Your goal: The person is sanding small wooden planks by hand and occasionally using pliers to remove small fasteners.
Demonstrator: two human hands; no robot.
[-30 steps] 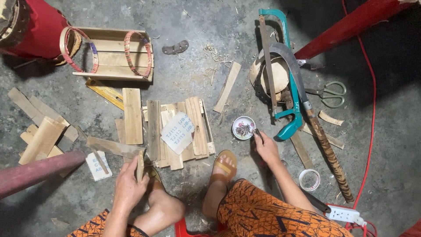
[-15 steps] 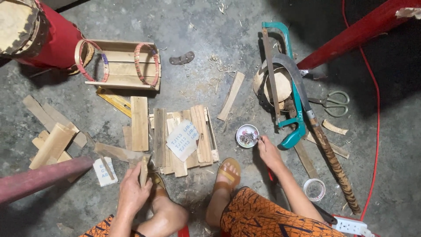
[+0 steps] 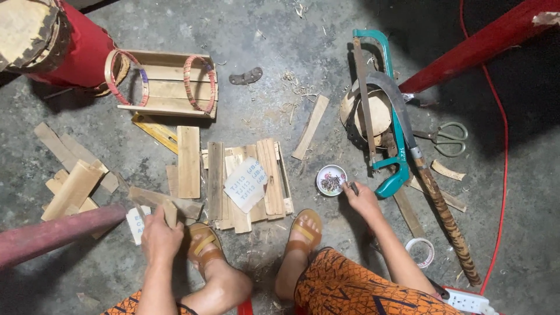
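Left hand (image 3: 158,236) is closed around a short wooden slat (image 3: 170,213); right hand (image 3: 363,198) pinches something small beside the small dish (image 3: 331,179) on the floor.

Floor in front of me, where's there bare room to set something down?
Bare concrete lies above the wooden tray toward the hacksaw, past the small dark piece. Another patch lies at lower left, below the red pole. It is crowded around the slat pile, the small dish by the right hand, and the tools at right.
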